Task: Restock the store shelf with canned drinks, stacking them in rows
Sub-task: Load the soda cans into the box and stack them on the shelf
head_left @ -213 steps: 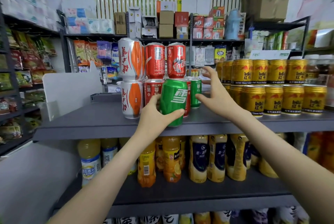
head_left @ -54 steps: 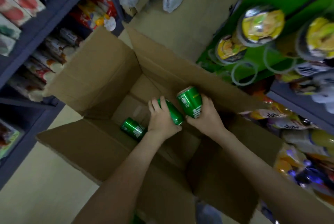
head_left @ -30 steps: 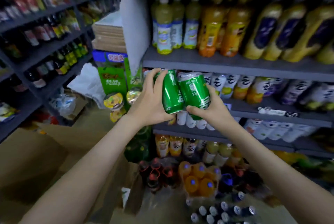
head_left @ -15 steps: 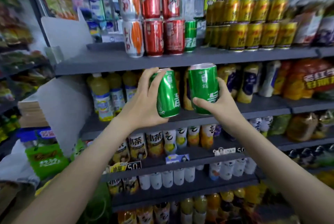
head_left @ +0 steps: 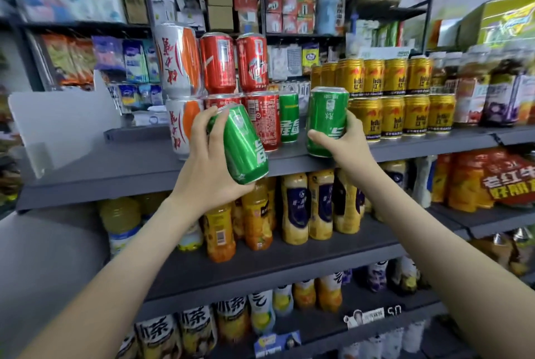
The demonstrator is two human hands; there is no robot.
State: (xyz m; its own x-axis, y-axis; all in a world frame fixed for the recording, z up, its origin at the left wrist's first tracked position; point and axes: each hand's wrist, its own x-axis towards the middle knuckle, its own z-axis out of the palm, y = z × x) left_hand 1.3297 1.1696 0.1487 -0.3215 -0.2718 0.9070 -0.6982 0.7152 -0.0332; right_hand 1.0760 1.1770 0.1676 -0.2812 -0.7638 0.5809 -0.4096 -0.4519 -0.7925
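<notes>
My left hand (head_left: 204, 167) grips a tilted green can (head_left: 244, 144) in front of the grey top shelf (head_left: 115, 167). My right hand (head_left: 344, 141) holds a second green can (head_left: 327, 118) upright at the shelf's front edge; whether its base touches the shelf I cannot tell. Another green can (head_left: 289, 117) stands further back on the shelf, between the two held cans. Left of it, red cans (head_left: 231, 66) are stacked two high, beside white-and-orange cans (head_left: 178, 63).
Gold cans (head_left: 390, 98) fill the shelf's right part in two layers. A white divider panel (head_left: 58, 118) stands at the left end. Bottled drinks (head_left: 298, 208) line the shelves below. Boxes and packets crowd the racks behind.
Both hands have risen with their green cans from the level of the second shelf to the top shelf. The right can now stands upright at the shelf edge.
</notes>
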